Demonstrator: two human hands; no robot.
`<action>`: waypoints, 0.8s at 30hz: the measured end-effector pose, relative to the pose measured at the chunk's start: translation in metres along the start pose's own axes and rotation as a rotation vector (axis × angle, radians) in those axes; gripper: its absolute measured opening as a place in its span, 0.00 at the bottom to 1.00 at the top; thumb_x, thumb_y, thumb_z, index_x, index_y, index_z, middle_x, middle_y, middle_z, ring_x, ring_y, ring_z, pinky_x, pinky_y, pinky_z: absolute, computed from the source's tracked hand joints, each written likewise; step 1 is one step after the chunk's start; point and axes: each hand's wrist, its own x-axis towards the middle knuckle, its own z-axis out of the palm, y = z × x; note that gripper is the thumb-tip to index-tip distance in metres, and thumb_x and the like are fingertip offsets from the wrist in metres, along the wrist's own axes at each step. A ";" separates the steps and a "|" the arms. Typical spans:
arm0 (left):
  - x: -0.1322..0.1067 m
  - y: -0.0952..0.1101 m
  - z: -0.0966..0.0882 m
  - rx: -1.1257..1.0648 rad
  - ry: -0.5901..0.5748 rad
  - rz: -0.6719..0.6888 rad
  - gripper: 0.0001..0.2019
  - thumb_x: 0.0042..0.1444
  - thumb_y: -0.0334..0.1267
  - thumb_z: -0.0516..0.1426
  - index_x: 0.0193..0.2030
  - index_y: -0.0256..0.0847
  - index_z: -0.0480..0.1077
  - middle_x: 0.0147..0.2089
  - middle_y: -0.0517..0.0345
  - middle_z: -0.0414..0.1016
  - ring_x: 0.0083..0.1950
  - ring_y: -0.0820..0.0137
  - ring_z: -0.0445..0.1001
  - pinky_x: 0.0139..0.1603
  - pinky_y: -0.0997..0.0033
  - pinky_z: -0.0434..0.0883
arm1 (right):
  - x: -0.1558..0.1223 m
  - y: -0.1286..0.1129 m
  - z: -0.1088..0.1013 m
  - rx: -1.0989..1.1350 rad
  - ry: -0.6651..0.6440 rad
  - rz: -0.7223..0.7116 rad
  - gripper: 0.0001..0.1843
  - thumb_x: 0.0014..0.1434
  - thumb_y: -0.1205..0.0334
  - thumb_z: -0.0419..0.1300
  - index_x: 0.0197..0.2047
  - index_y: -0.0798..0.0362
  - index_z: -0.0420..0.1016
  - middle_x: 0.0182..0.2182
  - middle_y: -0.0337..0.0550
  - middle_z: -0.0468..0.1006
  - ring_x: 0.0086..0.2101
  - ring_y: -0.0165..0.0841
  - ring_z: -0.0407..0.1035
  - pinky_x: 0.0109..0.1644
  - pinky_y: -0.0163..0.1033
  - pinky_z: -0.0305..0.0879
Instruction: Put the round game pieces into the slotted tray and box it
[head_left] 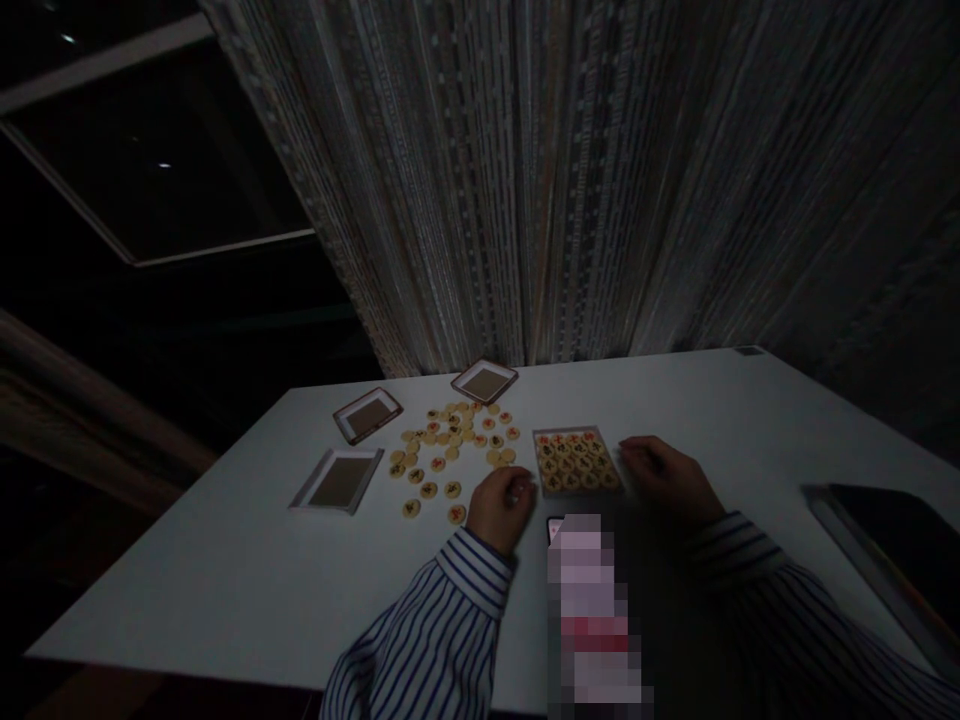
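Between my hands lies a shallow square box (pixel 578 492), filled with rows of round xiangqi pieces (pixel 576 463); the front rows bear black characters and the back row red ones. My left hand (pixel 501 508) rests at the box's left side, its fingers curled inward; whatever they may hold is hidden. On the other side is my right hand (pixel 667 478), loosely bent, with a gap between thumb and forefinger and its fingertips close to the box's right edge. Contact with the box cannot be made out. Loose xiangqi pieces (pixel 437 464) are scattered left of the box, some face up.
Three shallow trays or lids (pixel 365 415) stand at the left and back of the white table (pixel 247 560). A lit phone (pixel 596 610), blurred out, lies in front of me. Far right is a dark book-like object (pixel 892 540). A striped curtain (pixel 525 180) hangs behind.
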 end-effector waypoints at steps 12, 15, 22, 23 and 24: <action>0.000 -0.001 -0.002 -0.014 0.102 0.017 0.08 0.50 0.33 0.55 0.37 0.37 0.71 0.31 0.57 0.75 0.31 0.74 0.72 0.35 0.73 0.70 | -0.003 -0.011 -0.002 -0.064 0.092 -0.174 0.15 0.53 0.55 0.50 0.35 0.55 0.72 0.25 0.44 0.73 0.23 0.30 0.65 0.27 0.37 0.63; 0.000 -0.001 -0.003 -0.022 0.120 0.021 0.08 0.51 0.33 0.55 0.38 0.37 0.71 0.31 0.56 0.75 0.31 0.74 0.73 0.35 0.73 0.71 | -0.004 -0.010 -0.001 -0.081 0.094 -0.203 0.14 0.54 0.56 0.50 0.36 0.54 0.72 0.26 0.43 0.73 0.24 0.31 0.65 0.28 0.38 0.63; -0.002 0.002 -0.004 -0.007 0.061 0.107 0.06 0.50 0.32 0.56 0.35 0.37 0.71 0.29 0.57 0.75 0.31 0.72 0.73 0.35 0.73 0.70 | -0.005 -0.013 -0.006 -0.097 0.062 -0.242 0.13 0.54 0.56 0.50 0.35 0.54 0.71 0.26 0.44 0.74 0.24 0.31 0.66 0.27 0.38 0.64; -0.002 0.003 -0.004 0.004 0.048 0.120 0.05 0.50 0.32 0.56 0.34 0.37 0.71 0.29 0.56 0.75 0.31 0.72 0.73 0.35 0.73 0.70 | -0.005 -0.014 -0.006 -0.093 0.063 -0.248 0.13 0.54 0.56 0.50 0.35 0.54 0.71 0.25 0.44 0.74 0.24 0.32 0.66 0.27 0.38 0.64; -0.003 0.003 -0.004 0.015 0.040 0.128 0.05 0.50 0.32 0.56 0.34 0.38 0.71 0.29 0.56 0.75 0.31 0.72 0.73 0.35 0.73 0.70 | -0.004 -0.014 -0.006 -0.087 0.066 -0.253 0.13 0.54 0.56 0.50 0.35 0.53 0.71 0.26 0.45 0.74 0.24 0.32 0.67 0.27 0.38 0.65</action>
